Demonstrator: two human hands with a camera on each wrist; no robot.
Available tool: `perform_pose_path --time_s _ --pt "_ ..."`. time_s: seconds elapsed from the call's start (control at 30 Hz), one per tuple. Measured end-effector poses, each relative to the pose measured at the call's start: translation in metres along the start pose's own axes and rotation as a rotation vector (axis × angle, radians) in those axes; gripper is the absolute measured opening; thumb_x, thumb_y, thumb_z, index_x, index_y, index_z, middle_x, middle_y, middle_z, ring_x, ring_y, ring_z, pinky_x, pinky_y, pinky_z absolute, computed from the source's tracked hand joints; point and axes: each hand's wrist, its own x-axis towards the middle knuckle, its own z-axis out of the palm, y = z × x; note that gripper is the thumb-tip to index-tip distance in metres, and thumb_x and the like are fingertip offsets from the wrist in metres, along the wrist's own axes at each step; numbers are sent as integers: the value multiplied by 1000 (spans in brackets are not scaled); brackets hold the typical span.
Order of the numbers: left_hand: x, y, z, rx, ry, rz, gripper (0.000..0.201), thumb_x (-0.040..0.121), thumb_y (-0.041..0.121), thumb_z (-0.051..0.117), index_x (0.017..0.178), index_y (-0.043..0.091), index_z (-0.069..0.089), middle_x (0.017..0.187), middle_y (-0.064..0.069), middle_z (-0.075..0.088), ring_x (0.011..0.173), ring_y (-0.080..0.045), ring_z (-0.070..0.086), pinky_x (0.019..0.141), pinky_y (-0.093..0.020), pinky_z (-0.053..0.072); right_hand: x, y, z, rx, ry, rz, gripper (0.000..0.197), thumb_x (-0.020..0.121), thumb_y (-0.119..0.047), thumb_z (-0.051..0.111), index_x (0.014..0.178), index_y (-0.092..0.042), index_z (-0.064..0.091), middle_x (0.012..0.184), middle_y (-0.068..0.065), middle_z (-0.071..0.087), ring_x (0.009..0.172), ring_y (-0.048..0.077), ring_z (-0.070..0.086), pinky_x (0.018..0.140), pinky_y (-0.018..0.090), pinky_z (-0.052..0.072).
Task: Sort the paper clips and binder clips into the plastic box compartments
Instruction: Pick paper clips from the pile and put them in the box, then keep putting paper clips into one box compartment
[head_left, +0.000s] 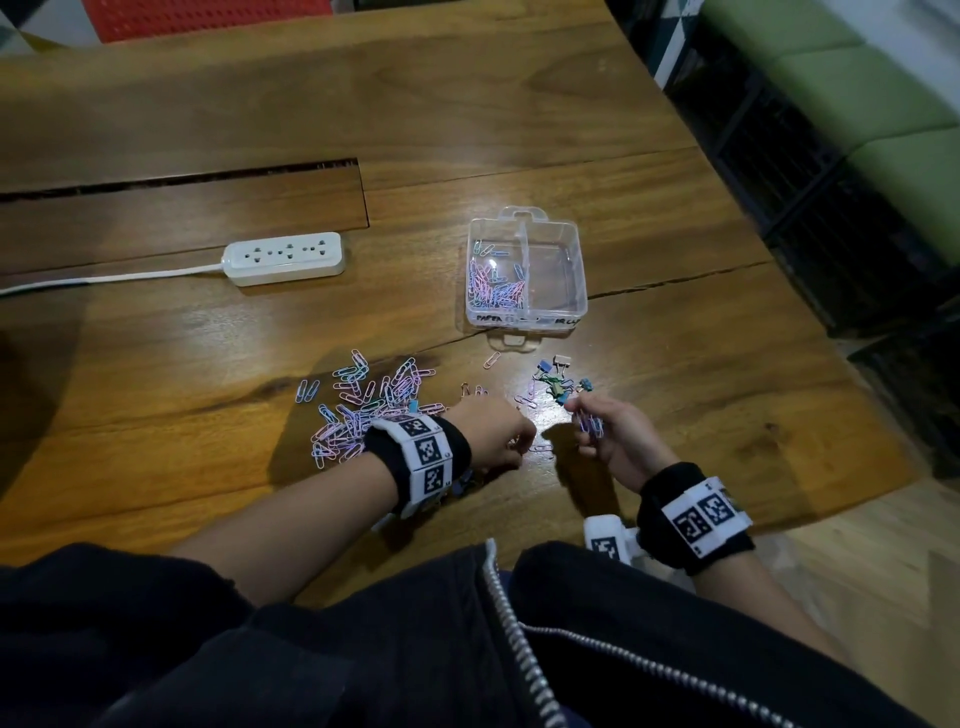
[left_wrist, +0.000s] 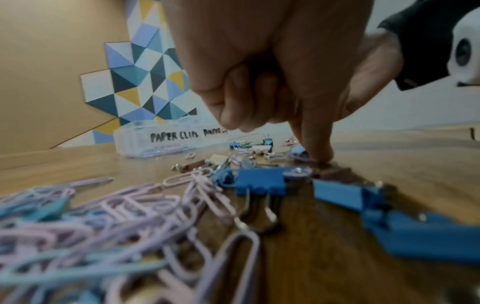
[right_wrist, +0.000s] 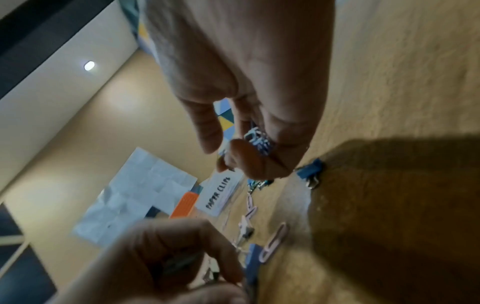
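Observation:
A clear two-part box (head_left: 582, 296) stands mid-table; its left part, labelled "PAPER CLIPS" (left_wrist: 173, 136), holds pastel paper clips (head_left: 496, 291), and its right part looks bare. A loose paper clip pile (head_left: 363, 405) lies to the left of my hands, and binder clips (head_left: 553, 376) lie in front of them. My right hand (head_left: 613, 436) pinches a small bunch of paper clips (right_wrist: 259, 139) above the table. My left hand (head_left: 506, 434) is curled low over the table, index fingertip (left_wrist: 320, 156) pressing down by blue binder clips (left_wrist: 259, 181). Something grey-blue shows inside its curled fingers (right_wrist: 179, 261).
A white power strip (head_left: 284, 258) with its cord lies at the left, near a cable slot (head_left: 182, 179) in the wooden table. One pink paper clip (head_left: 491, 359) lies alone before the box. Dark crates (head_left: 831, 218) stand past the table's right edge.

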Motion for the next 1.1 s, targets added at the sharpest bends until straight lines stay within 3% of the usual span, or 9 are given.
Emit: perform_pose_path --time_s 0.1,0.23,0.4,0.53,0.63,0.73,0.9,1.0,1.1 --pt "1 4 0 107 2 21 23 92 23 50 110 12 60 103 -5 66 98 -20 62 75 -24 46 1 7 6 -388 22 -80 13 83 -14 59 72 -13 53 71 0 53 55 8 49 51 16 40" --pt "-1 5 -1 202 22 1 28 92 31 50 107 9 58 105 -8 64 98 -26 62 76 -33 49 10 22 12 -827 119 -223 22 76 -12 68 68 -21 50 77 -6 57 81 14 56 79 28 44" --pt "-2 2 0 149 -1 -164 37 87 43 54 101 10 60 102 -7 65 95 -23 62 72 -31 47 6 29 19 -1384 175 -383 15 82 -29 61 91 -17 57 95 1 57 89 20 54 76 30 42" --pt "-1 3 3 116 -11 -232 35 87 42 54 99 9 61 99 -5 66 93 -23 62 75 -33 50 9 32 19 -1556 103 -426 11 89 -23 50 92 -14 54 99 6 58 92 24 55 71 29 35" --pt "-3 4 4 189 4 -191 32 90 37 47 93 10 61 86 -3 63 80 -21 61 68 -32 52 12 31 16 -1691 35 -472 10 90 -16 46 94 -11 53 101 7 58 93 23 56 70 27 38" --pt "-5 4 7 210 -4 -121 30 91 30 39 89 9 60 78 -1 55 68 -17 54 62 -27 53 21 11 13 -1500 6 -387 11 90 -14 45 89 -8 55 93 7 55 86 21 53 75 30 44" --pt "-9 -2 -2 136 92 -174 30 94 30 34 90 10 56 76 0 49 67 -17 49 57 -26 43 35 -49 24 -929 -31 -252 21 92 -19 45 71 -17 45 71 0 48 55 11 39 51 22 35" --pt "-3 -16 -19 -317 167 -388 24 95 28 37 79 15 49 68 4 46 61 -13 44 55 -21 37 40 -82 35 -754 -34 -209 16 91 -12 46 75 -12 48 70 1 49 53 10 42 43 15 40" --pt "16 -38 -49 -1005 214 -564 33 97 24 35 66 16 44 61 5 38 47 -9 30 36 -14 28 56 -105 48 -677 14 -245 17 88 -8 52 71 -7 51 65 5 52 52 11 49 41 14 44"
